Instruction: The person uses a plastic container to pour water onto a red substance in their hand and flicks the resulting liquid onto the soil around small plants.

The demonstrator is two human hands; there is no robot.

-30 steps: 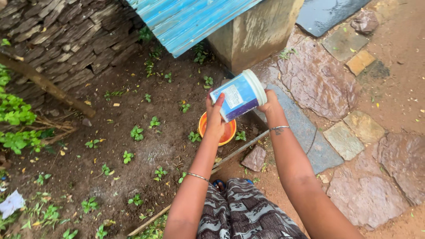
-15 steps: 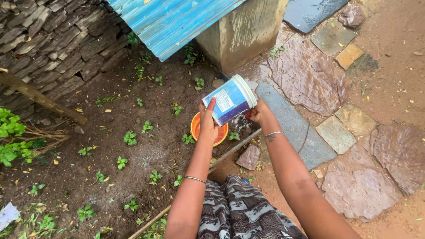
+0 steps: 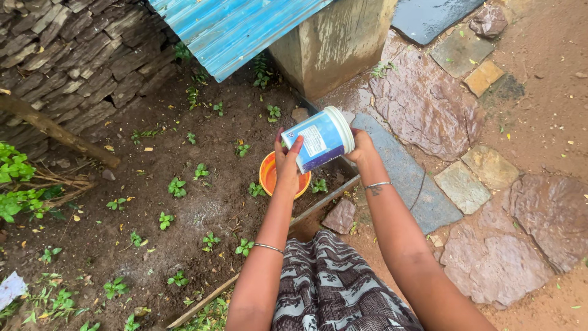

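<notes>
Here both hands — left hand (image 3: 286, 167), right hand (image 3: 362, 149) — grip the tilted tub (image 3: 318, 140) over the orange bowl (image 3: 269, 176).

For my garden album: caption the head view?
Both hands tilt a blue-and-white tub over an orange bowl on soil.

Light: soft, even overcast daylight from above, no hard shadows under my arms | Glare: dull sheen on the wet reddish flagstones (image 3: 429, 107) and the white rim of the blue-and-white plastic tub (image 3: 320, 139) | Focus: sharp across the frame, no motion blur | Edges: mild wide-angle stretch at corners | Dimmest: dark stacked-stone wall (image 3: 73, 55).
</notes>
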